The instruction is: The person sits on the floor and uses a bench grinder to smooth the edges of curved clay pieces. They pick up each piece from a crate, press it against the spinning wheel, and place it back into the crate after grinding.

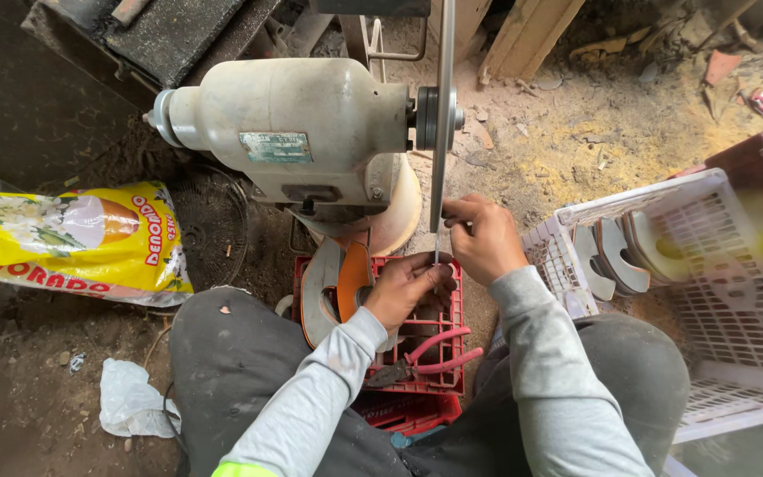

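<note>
Holding: both hands pinch a thin metal strip (pixel 437 256) just below the grinder disc (pixel 442 115), centre of frame
Left hand (pixel 408 287): fingers curled shut on the strip's lower end, over the red crate (pixel 443 375)
Right hand (pixel 486 238): thumb and fingertips closed on the strip a bit higher, close to the disc edge
Strip: upright, small, partly hidden by fingers; cannot tell if it touches the disc
Grinder (pixel 298 132): grey motor body, upper centre, disc edge-on to the camera
Doing it well: my read, keep the strip steady and square to the disc, fingertips back from the rim, light pressure
Pliers (pixel 430 358): pink handles, lying on the crate, below the left hand
Edges: disc rim nearest the right hand; crate rim under the wrists
White crate (pixel 717 291): right of frame, curved flat pieces stacked inside
Yellow sack (pixel 72 238): left of frame, well apart
Room: tight between the knees; dirt floor more open upper right
</note>
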